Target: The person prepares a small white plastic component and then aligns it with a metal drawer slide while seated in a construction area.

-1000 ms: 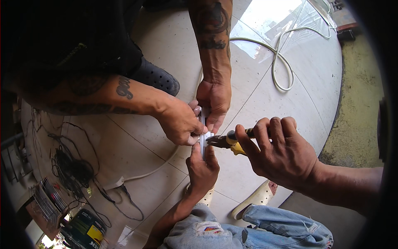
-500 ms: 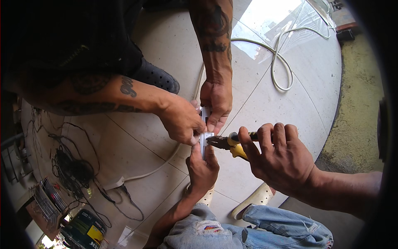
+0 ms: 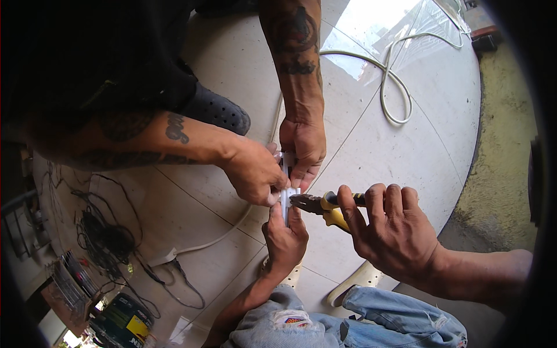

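My left hand (image 3: pixel 285 238) pinches the near end of a narrow white plastic strip (image 3: pixel 285 213) between thumb and fingers. In my right hand (image 3: pixel 400 232) is a pair of pliers (image 3: pixel 335 213) with yellow and black handles. Their dark jaws touch or nearly touch the strip's right side; whether they grip it I cannot tell. Across from me, a co-worker's left hand (image 3: pixel 305 146) and right hand (image 3: pixel 253 173) hold the far part of the strip. Their fingers cover much of it.
A white cable (image 3: pixel 408 110) loops over the tiled floor (image 3: pixel 371 145). At left lie tangled black wires (image 3: pixel 107 235), near a rack of thin rods (image 3: pixel 72 278) and a dark green case (image 3: pixel 119 319). The co-worker's dark clog (image 3: pixel 217 107) stands close by.
The pliers and my right hand have shifted very slightly right and down. Both pairs of hands keep their hold on the strip.
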Motion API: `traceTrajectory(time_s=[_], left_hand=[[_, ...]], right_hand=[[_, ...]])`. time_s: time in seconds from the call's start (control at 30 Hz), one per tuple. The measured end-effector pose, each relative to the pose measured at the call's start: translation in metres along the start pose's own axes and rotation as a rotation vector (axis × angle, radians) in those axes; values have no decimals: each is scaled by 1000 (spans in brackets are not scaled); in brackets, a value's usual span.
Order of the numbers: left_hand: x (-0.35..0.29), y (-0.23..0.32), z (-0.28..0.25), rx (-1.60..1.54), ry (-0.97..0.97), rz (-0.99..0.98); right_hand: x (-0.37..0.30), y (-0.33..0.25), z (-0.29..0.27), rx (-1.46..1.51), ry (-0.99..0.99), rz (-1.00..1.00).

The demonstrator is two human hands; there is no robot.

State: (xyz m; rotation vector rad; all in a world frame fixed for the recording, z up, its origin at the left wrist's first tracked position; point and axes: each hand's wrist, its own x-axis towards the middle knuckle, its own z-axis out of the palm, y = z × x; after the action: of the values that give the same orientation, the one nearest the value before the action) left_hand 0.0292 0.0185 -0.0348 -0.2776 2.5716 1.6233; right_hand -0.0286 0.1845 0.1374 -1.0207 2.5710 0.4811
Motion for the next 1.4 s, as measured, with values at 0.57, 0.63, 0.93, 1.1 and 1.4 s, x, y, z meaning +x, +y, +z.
traceTrajectory(time_s=[0.57,0.63,0.93,1.1,1.4], left_hand=[[1,-6,0,-1,-13,-23],[1,-7,1,-23,4,-5],[1,-9,2,16,14,48],[-1,-14,0,41,3,33],[1,-9,-2,53,1,76]], right_hand=[[11,10,7,10,83,-11],[10,8,4,46,26,-3],[-3,-12,-3,335,-154,128],[-4,-19,-4,312,-168,126],[-9,-33,-2,420,-187,228]])
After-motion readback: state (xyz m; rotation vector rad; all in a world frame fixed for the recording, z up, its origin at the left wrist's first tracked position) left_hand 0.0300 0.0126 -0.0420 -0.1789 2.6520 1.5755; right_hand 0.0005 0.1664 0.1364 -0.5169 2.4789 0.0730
